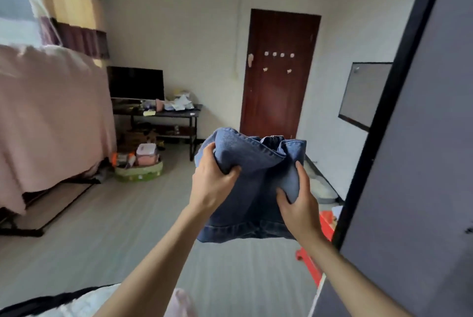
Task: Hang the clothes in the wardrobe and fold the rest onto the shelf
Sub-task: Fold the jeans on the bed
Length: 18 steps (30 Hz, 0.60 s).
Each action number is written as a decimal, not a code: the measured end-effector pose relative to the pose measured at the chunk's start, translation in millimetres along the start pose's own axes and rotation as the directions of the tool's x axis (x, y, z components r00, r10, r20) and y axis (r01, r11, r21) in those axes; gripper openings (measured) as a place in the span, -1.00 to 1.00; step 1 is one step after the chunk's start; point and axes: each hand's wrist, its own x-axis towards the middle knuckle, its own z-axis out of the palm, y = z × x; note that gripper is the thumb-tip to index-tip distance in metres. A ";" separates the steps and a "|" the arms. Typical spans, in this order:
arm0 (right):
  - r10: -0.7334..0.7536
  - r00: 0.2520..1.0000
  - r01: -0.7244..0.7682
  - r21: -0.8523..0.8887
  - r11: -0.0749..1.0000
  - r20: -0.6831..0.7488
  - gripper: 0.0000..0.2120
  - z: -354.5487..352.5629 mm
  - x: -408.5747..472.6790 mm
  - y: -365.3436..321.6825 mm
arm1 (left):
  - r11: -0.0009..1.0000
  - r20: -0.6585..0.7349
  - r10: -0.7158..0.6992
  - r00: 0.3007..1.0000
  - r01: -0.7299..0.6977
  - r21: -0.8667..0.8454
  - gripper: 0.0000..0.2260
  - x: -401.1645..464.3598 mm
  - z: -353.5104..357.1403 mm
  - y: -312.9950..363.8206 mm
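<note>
A folded pair of blue jeans [256,183] hangs in the air in front of me, held between both hands. My left hand [212,183] grips its left side, thumb on top and fingers curled into the denim. My right hand [300,204] grips the right side the same way. The grey wardrobe door [414,150] with a black edge stands close on the right. The wardrobe's inside and its shelf are out of sight.
A bed with a pink cover [51,117] fills the left. A dark table with a TV [135,84] stands at the far wall beside a brown door [279,73]. A green basket [139,172] sits on the floor. A red stool [322,245] stands by the wardrobe.
</note>
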 end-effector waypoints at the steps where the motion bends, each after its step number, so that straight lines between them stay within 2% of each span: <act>1: 0.022 0.999 -0.022 -0.006 1.000 -0.033 -0.33 -23.1 4.1 6.9 | 0.999 0.024 0.036 0.999 -0.036 -0.007 -0.48 -0.1 17.9 15.9; 7: 0.192 0.979 -0.196 -0.064 0.979 -0.064 -0.49 -165.2 1.0 48.4 | 0.982 0.256 0.183 0.949 -0.189 -0.002 -0.52 -16.6 107.2 96.3; 9: 0.244 0.967 -0.255 -0.192 0.948 -0.076 -0.59 -203.0 -9.2 54.7 | 0.965 0.336 0.250 0.908 -0.261 -0.015 -0.49 -26.9 124.9 113.0; 10: 0.268 0.955 -0.296 -0.301 0.907 -0.130 -0.59 -226.2 -17.6 55.0 | 0.950 0.382 0.302 0.873 -0.311 -0.040 -0.49 -33.1 135.8 125.7; 11: 0.277 0.943 -0.327 -0.382 0.864 -0.182 -0.52 -243.1 -26.3 53.4 | 0.932 0.419 0.349 0.838 -0.358 -0.059 -0.49 -38.6 140.1 136.7; 13: 0.245 0.943 -0.321 -0.428 0.845 -0.223 -0.23 -275.6 -41.6 44.5 | 0.871 0.494 0.462 0.736 -0.482 -0.096 -0.50 -51.4 150.4 159.9; 15: 0.196 0.976 -0.218 -0.449 0.866 -0.095 0.01 -300.6 -49.7 23.7 | 0.787 0.566 0.555 0.609 -0.606 -0.119 -0.49 -65.8 161.4 182.2; 16: 0.182 0.983 -0.163 -0.470 0.867 -0.005 0.08 -306.6 -51.0 12.2 | 0.740 0.603 0.586 0.541 -0.661 -0.125 -0.49 -72.0 166.1 191.3; 18: 0.164 0.983 -0.101 -0.504 0.858 0.081 0.17 -317.7 -55.2 -6.7 | 0.655 0.668 0.624 0.406 -0.738 -0.164 -0.47 -85.2 175.8 207.4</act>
